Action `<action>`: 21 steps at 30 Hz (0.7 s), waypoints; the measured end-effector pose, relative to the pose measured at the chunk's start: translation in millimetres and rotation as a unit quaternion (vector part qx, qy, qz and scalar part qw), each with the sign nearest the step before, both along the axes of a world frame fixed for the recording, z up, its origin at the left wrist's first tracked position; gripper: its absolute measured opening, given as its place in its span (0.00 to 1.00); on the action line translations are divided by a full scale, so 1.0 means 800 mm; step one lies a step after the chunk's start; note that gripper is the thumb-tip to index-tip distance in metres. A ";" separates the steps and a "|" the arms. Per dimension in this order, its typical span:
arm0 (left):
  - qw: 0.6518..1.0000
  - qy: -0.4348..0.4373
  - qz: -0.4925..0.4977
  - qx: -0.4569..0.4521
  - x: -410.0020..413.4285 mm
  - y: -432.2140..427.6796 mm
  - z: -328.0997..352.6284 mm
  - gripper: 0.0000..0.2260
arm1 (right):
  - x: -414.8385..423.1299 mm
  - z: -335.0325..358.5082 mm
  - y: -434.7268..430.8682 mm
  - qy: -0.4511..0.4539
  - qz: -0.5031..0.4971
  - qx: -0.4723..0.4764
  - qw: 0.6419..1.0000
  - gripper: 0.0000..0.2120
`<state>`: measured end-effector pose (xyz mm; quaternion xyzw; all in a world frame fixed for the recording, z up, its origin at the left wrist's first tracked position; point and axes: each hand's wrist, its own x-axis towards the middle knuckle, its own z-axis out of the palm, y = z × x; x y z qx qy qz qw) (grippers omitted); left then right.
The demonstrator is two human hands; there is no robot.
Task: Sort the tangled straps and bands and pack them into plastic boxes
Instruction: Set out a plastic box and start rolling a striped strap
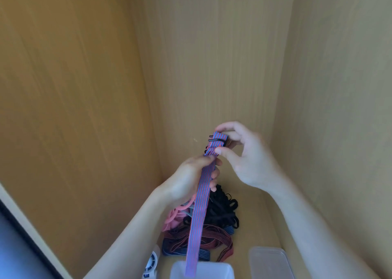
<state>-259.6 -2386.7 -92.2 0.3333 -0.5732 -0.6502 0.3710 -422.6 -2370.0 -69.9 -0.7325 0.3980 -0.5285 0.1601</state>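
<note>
Wooden walls (74,87) close in on the left, far and right sides, leaving a narrow alcove with open room only above. On its shelf (254,225) a pile (220,213) of black, pink and striped bands sits against the far left corner. Both hands are raised over it. The left hand (186,179) is curled around a blue-and-red strap (199,215). The right hand (244,157) pinches the strap's folded top between thumb and forefinger. The strap hangs down, its free end over a clear box (216,270) at the near edge. A lid (269,261) lies just right of the box.
</note>
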 end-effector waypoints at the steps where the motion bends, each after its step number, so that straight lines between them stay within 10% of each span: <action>1: 0.998 0.033 -0.018 0.041 0.000 0.001 0.002 0.14 | 0.002 -0.005 0.002 0.022 -0.009 -0.018 1.000 0.16; 6: 0.968 0.200 -0.042 0.144 0.002 -0.003 0.002 0.42 | 0.012 -0.033 0.002 0.178 -0.081 -0.159 0.968 0.18; 16: 0.947 0.188 0.170 0.195 -0.021 -0.019 0.002 0.34 | 0.025 -0.068 0.006 0.236 -0.074 -0.154 0.957 0.26; 21: 0.965 0.157 0.172 0.121 -0.024 -0.024 -0.012 0.33 | 0.029 -0.057 0.011 0.043 -0.043 -0.056 0.997 0.11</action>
